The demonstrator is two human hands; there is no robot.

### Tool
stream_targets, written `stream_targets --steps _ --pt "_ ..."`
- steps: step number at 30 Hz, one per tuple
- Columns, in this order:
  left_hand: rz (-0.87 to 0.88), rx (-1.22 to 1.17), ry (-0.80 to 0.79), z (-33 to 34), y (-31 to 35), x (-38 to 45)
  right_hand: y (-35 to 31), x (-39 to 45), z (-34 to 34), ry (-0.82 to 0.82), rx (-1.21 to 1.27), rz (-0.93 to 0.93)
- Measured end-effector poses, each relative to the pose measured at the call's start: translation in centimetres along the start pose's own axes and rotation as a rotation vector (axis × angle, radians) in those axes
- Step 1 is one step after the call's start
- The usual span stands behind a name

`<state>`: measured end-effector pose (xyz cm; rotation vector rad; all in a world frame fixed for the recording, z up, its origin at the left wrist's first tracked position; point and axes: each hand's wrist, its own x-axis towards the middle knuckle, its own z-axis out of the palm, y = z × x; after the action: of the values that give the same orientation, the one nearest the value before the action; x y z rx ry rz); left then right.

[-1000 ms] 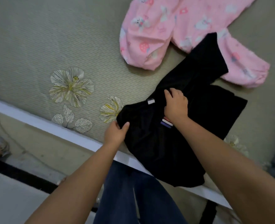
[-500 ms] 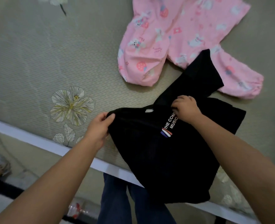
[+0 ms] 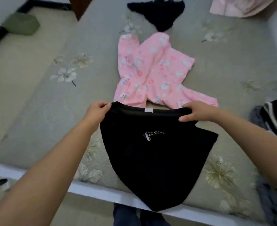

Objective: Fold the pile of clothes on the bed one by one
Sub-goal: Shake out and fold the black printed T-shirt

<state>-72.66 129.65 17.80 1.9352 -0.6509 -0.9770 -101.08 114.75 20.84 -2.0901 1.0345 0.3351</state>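
Note:
A black T-shirt point(image 3: 154, 159) with small white lettering on its chest hangs in front of me over the near edge of the bed. My left hand point(image 3: 96, 110) pinches its top left corner. My right hand point(image 3: 196, 111) grips the top edge on the right. The top edge is stretched between both hands, with a white neck label in the middle. The shirt's lower end drapes over the white bed frame point(image 3: 92, 191). Just behind the shirt lies a pink printed garment point(image 3: 152, 70), crumpled on the mat.
The bed has a grey-green mat point(image 3: 37, 103) with pale flower prints. A black garment point(image 3: 159, 13) lies at the far middle, a pale pink item point(image 3: 237, 7) at the far right. Dark clothes point(image 3: 273, 118) lie heaped at the right edge. A green cushion point(image 3: 20, 26) lies far left.
Both hands have lifted the black shirt and spread apart to its top corners, so it now hangs flat between them. The view has tilted up to show the far bed.

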Motion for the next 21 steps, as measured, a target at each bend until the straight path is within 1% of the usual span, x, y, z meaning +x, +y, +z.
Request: stream_targets --steps 2,4,5,7,9,11,12,13,15,17,19,21 --pt "0.124 0.202 0.008 0.1 3.2 -0.4 -0.3 -1.9 -3.5 0.01 0.017 0.049" --pt "0.238 0.344 0.04 -0.1 7.0 -1.1 -1.0 -3.8 -6.9 0.141 -0.045 0.08" --pt "0.301 0.365 0.039 -0.3 9.0 -1.6 -1.5 -4.8 -8.4 0.249 -0.068 0.078" --pt "0.415 0.336 0.008 -1.1 12.7 -2.6 -2.8 -7.0 -10.8 0.512 -0.036 0.045" --pt "0.448 0.252 -0.064 -2.4 16.1 -3.8 -4.6 -9.3 -12.7 0.738 -0.036 -0.025" --pt "0.448 0.208 -0.149 -3.8 19.4 -5.1 -6.4 -11.5 -14.1 0.884 -0.094 -0.063" --pt "0.468 0.213 -0.152 -4.4 21.0 -5.9 -7.4 -12.6 -14.7 0.953 -0.11 -0.074" --pt "0.516 0.215 -0.118 -5.1 22.7 -6.6 -8.5 -13.7 -15.2 1.021 -0.115 -0.083" --pt "0.655 0.213 0.012 -6.2 25.8 -8.3 -10.7 -15.8 -15.9 1.15 -0.12 -0.099" --pt "0.771 0.227 0.114 -7.4 28.5 -10.1 -13.1 -18.0 -16.3 1.245 -0.128 -0.097" --pt "0.844 0.232 0.161 -8.7 30.4 -11.7 -15.5 -19.9 -16.4 1.302 -0.136 -0.049" --pt "0.871 0.195 0.202 -10.0 31.5 -13.0 -17.5 -21.6 -16.3 1.361 -0.135 -0.002"
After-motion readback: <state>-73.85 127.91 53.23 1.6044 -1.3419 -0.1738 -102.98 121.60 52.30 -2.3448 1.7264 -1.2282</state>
